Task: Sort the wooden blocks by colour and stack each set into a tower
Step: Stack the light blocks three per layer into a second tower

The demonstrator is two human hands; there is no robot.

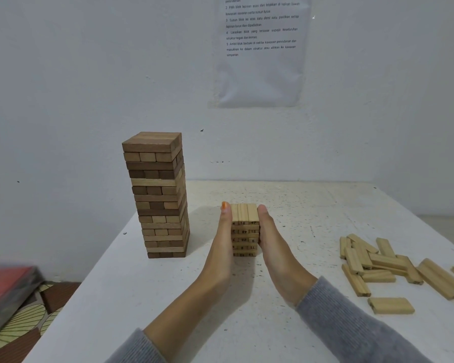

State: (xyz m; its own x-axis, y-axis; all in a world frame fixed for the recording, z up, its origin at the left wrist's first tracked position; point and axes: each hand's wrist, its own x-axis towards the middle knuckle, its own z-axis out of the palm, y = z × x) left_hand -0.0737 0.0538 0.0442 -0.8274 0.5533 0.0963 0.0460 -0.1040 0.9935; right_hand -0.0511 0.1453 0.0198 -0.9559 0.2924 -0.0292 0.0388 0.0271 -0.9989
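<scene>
A tall tower of dark and mid-brown blocks (159, 195) stands at the table's back left. In the middle stands a short tower of pale blocks with printed numbers (245, 229), several layers high. My left hand (222, 242) presses flat against its left side with straight fingers. My right hand (271, 242) presses flat against its right side. Loose pale blocks (378, 265) lie in a scattered heap on the right of the table.
The white table (168, 297) ends against a white wall with a printed sheet (260, 48). Its left edge runs diagonally; below it are a patterned floor (24, 318) and a red and grey object (5, 286).
</scene>
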